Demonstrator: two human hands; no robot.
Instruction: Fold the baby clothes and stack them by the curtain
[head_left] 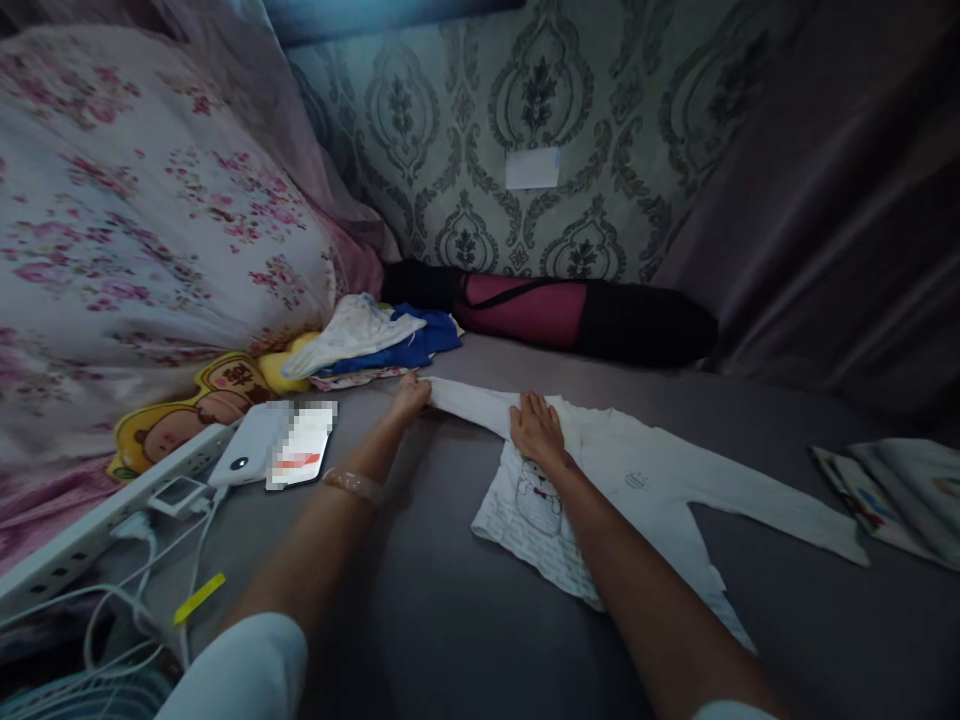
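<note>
A white long-sleeved child's shirt (645, 490) lies spread on the dark grey bed surface, with a printed animal figure and rows of lettering on one folded-over part. My left hand (411, 393) is closed around the cuff of the sleeve that stretches left. On the shoulder end of that same sleeve my right hand (537, 428) rests flat, fingers extended, palm against the cloth. The other sleeve reaches out to the right. My right forearm hides part of the shirt's lower middle.
Left are a white power strip (45, 565), cables, a phone (304, 450), a white device (251, 445) and a yellow strip (199, 598). Behind lie piled clothes (367, 335) and a black-and-maroon long bag (540, 310) by the wall. Folded cloth (900, 490) lies at right.
</note>
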